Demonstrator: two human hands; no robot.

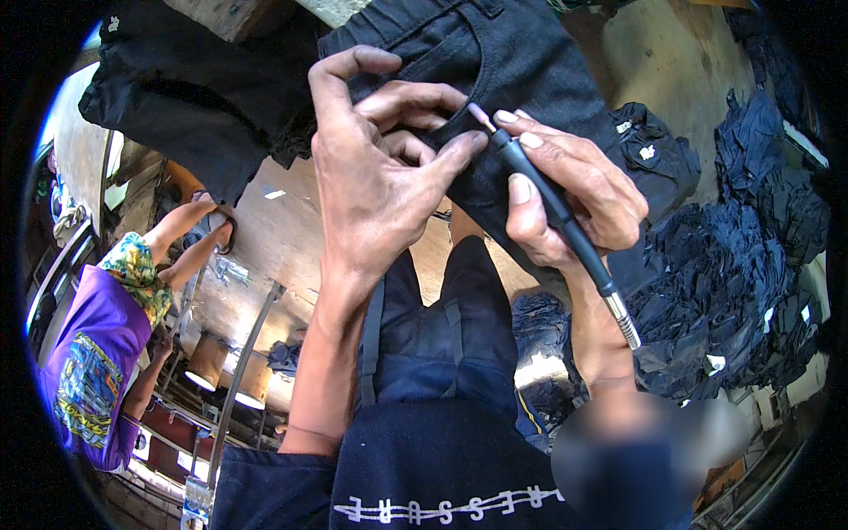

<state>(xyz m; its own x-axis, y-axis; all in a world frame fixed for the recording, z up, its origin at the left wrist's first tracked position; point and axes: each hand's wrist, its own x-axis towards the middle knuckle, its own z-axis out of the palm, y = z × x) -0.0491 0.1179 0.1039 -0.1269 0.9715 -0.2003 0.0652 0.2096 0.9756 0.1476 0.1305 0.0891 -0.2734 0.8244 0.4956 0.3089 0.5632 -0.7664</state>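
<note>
A pair of black jeans (539, 62) hangs in front of me, with a curved pocket edge and stitched seams showing. My left hand (371, 185) is closed on the cloth at the pocket edge, thumb and fingers bent round it, the forefinger raised. In my right hand (583, 181) is a slim black pen-shaped rotary grinder (558, 205), gripped between thumb and fingers. Its small pinkish tip is close to the pocket edge, beside my left thumb; whether it touches the cloth I cannot tell. A metal spring collar forms its rear end.
A large heap of dark garments (715, 283) lies at the right. More black cloth (203, 79) hangs at the upper left. Another person in a purple shirt (97, 353) is at the lower left, near a thin metal pole (243, 375). Part of the lower right is blurred.
</note>
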